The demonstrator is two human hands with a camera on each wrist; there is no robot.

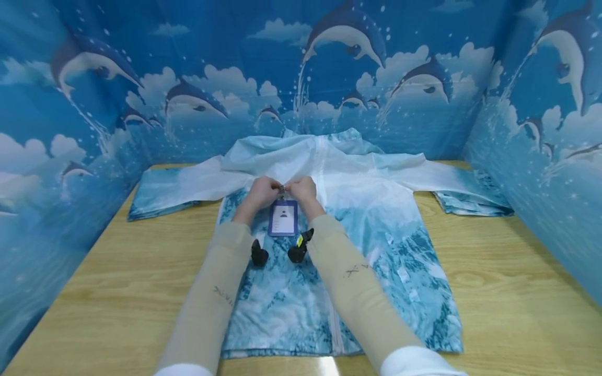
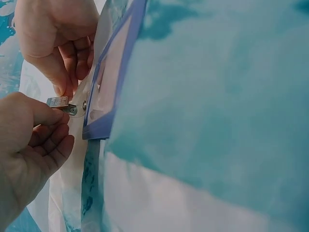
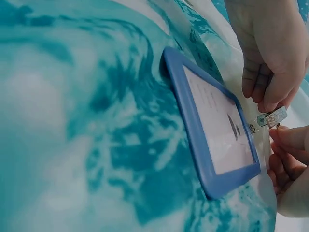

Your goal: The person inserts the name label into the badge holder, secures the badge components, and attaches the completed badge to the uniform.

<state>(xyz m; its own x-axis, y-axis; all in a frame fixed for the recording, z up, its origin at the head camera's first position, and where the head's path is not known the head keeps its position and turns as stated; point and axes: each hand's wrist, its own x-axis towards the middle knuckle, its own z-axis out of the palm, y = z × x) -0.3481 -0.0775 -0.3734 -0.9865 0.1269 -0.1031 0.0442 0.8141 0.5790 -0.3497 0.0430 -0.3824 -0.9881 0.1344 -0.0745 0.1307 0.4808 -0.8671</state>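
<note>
A blue-framed ID badge (image 1: 283, 218) lies on the left half of a teal and white zip-up jacket (image 1: 385, 219). At the badge's top is a small metal badge clip (image 2: 59, 102). My left hand (image 1: 263, 193) pinches this clip between thumb and forefinger. From the other side, my right hand (image 1: 303, 190) pinches at the clip's edge, its fingertips almost meeting the left ones. In the right wrist view the clip (image 3: 275, 117) shows between both hands, its flat lever upward. Whether jacket cloth is between its jaws cannot be seen.
The jacket is spread on a wood-grain table (image 1: 508, 292), its sleeves (image 1: 164, 190) out to both sides with folded ends. A dolphin-printed curtain (image 1: 263, 62) encloses the back and sides. Black wrist devices (image 1: 258, 254) sit near both forearms.
</note>
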